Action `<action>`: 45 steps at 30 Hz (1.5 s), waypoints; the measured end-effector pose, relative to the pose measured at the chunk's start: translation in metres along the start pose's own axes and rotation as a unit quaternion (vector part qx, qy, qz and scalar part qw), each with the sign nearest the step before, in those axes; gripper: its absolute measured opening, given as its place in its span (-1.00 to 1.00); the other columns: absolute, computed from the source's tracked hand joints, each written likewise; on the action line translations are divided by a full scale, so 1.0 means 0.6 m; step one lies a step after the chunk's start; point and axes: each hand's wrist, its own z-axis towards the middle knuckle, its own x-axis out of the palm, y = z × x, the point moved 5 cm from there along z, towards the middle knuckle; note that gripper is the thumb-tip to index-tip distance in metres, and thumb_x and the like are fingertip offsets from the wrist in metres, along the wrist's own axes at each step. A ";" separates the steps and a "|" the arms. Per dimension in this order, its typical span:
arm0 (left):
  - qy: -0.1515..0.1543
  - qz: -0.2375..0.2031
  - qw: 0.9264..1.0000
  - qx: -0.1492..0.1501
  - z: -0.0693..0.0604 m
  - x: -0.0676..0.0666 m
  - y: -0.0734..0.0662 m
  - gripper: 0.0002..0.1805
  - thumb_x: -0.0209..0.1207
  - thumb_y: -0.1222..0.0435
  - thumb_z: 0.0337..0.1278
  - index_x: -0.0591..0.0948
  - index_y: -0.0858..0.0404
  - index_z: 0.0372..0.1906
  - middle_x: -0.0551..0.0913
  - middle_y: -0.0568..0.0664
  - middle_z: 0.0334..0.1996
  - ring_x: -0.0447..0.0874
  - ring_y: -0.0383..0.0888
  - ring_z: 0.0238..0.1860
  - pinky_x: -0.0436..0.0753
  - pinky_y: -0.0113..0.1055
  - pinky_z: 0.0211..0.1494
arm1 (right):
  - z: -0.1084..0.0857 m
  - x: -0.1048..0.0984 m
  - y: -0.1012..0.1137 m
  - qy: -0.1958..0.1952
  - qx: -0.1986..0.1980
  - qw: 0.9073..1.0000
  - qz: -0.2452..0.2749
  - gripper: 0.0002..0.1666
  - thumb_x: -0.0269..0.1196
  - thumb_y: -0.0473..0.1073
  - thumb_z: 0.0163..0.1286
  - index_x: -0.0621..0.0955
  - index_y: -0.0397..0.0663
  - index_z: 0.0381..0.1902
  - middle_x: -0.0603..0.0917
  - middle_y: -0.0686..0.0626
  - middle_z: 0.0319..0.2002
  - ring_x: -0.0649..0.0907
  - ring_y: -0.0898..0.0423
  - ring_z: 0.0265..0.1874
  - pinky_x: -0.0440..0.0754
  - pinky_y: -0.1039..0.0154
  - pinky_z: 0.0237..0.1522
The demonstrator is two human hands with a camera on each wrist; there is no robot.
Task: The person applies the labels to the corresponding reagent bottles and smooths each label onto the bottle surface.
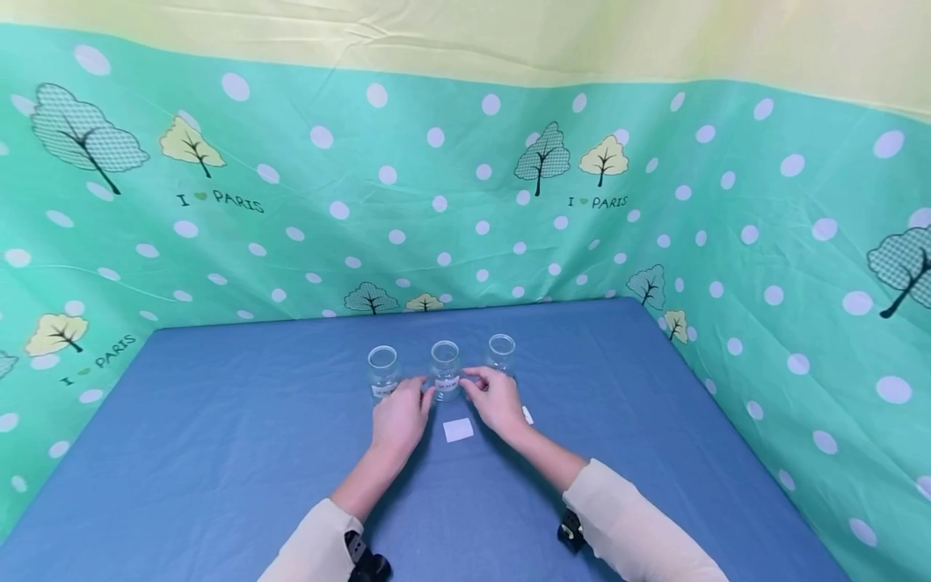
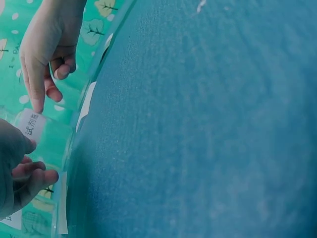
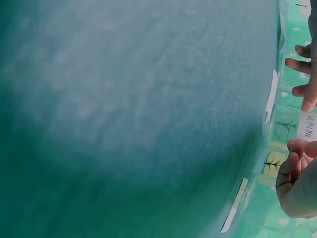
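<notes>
A clear glass jar (image 1: 445,356) with a white printed label (image 1: 447,385) on its front stands between my hands. My left hand (image 1: 400,414) is at its left side, thumb touching the label's left end. From the other side my right hand (image 1: 498,399) touches the label's right end with a fingertip. Dark characters show on this label (image 2: 31,124) in the left wrist view. A second labelled jar (image 1: 383,360) stands left, partly behind my left hand. At the right a third jar (image 1: 502,347) is largely hidden by my right hand.
A blank white slip (image 1: 458,430) lies on the blue tablecloth (image 1: 465,501) in front of the middle jar. Another slip (image 1: 527,415) pokes out beside my right wrist. A green dotted curtain (image 1: 451,186) hangs behind the table and along its right side.
</notes>
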 end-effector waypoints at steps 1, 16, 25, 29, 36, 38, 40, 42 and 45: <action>0.000 0.001 1.000 -0.001 -0.001 0.000 0.000 -0.74 0.17 0.13 0.18 0.65 0.22 -0.15 0.72 0.08 -0.27 0.70 0.10 -0.38 0.59 0.02 -0.40 | -0.001 -0.002 0.001 0.000 -0.002 1.000 -0.001 -0.80 0.31 -0.16 0.21 0.70 -0.10 -0.23 0.61 0.04 -0.64 0.50 0.32 -0.64 0.42 0.43 -0.52; 0.069 -0.052 0.996 -0.035 -0.010 -0.005 -0.006 -0.76 0.22 0.02 0.09 0.68 0.10 -0.34 0.67 -0.12 -0.52 0.60 -0.18 -0.53 0.53 -0.19 -0.48 | -0.011 -0.035 -0.010 0.041 0.009 0.999 -0.007 -0.92 0.30 -0.15 0.19 0.69 -0.01 -0.39 0.67 0.05 -0.51 0.55 0.28 -0.62 0.51 0.39 -0.50; 0.125 -0.141 0.982 -0.007 -0.016 0.001 -0.037 -0.77 0.27 0.09 0.05 0.68 0.15 -0.30 0.70 -0.09 -0.43 0.65 -0.17 -0.38 0.57 -0.27 -0.31 | -0.013 -0.058 -0.029 0.116 0.009 0.993 -0.026 -0.92 0.30 -0.16 0.20 0.69 0.00 -0.34 0.68 0.07 -0.46 0.58 0.20 -0.52 0.50 0.40 -0.41; 0.150 -0.160 0.976 0.012 -0.017 0.009 -0.054 -0.76 0.28 0.12 0.04 0.67 0.20 -0.26 0.69 -0.08 -0.42 0.66 -0.12 -0.34 0.58 -0.27 -0.27 | -0.011 -0.072 -0.047 0.130 0.006 0.991 -0.033 -0.91 0.30 -0.17 0.20 0.69 -0.03 -0.33 0.69 0.06 -0.43 0.58 0.17 -0.46 0.48 0.39 -0.40; 0.185 -0.153 0.970 0.035 -0.024 0.032 -0.085 -0.73 0.28 0.12 0.04 0.65 0.21 -0.22 0.67 -0.06 -0.38 0.61 -0.13 -0.34 0.55 -0.29 -0.28 | -0.007 -0.096 -0.083 0.159 0.008 0.986 -0.040 -0.90 0.29 -0.17 0.21 0.68 -0.06 -0.34 0.67 0.05 -0.46 0.54 0.24 -0.54 0.50 0.37 -0.47; 0.188 -0.150 0.970 0.042 -0.027 0.039 -0.096 -0.73 0.28 0.13 0.03 0.65 0.21 -0.22 0.66 -0.04 -0.37 0.61 -0.13 -0.34 0.56 -0.27 -0.25 | -0.008 -0.101 -0.096 0.173 0.019 0.984 -0.036 -0.90 0.28 -0.17 0.21 0.68 -0.08 -0.34 0.66 0.03 -0.46 0.53 0.25 -0.59 0.51 0.37 -0.52; 0.190 -0.147 0.969 0.053 -0.030 0.046 -0.107 -0.73 0.29 0.14 0.02 0.65 0.22 -0.22 0.66 -0.03 -0.38 0.60 -0.13 -0.34 0.56 -0.26 -0.24 | -0.010 -0.105 -0.108 0.185 0.032 0.982 -0.030 -0.90 0.28 -0.19 0.22 0.67 -0.10 -0.34 0.65 0.01 -0.47 0.53 0.24 -0.64 0.52 0.34 -0.57; 0.188 -0.139 0.970 0.067 -0.033 0.051 -0.118 -0.73 0.29 0.15 0.00 0.64 0.23 -0.23 0.65 -0.02 -0.38 0.60 -0.14 -0.33 0.56 -0.27 -0.22 | -0.011 -0.110 -0.119 0.191 0.042 0.980 -0.031 -0.90 0.28 -0.19 0.22 0.66 -0.09 -0.34 0.64 0.01 -0.47 0.53 0.24 -0.66 0.52 0.34 -0.59; 0.184 -0.122 0.972 0.081 -0.036 0.059 -0.132 -0.74 0.30 0.17 -0.02 0.64 0.24 -0.25 0.63 -0.02 -0.40 0.58 -0.15 -0.35 0.55 -0.29 -0.24 | -0.011 -0.116 -0.129 0.195 0.034 0.979 -0.044 -0.91 0.28 -0.19 0.21 0.67 -0.09 -0.35 0.63 0.03 -0.50 0.52 0.25 -0.65 0.50 0.35 -0.57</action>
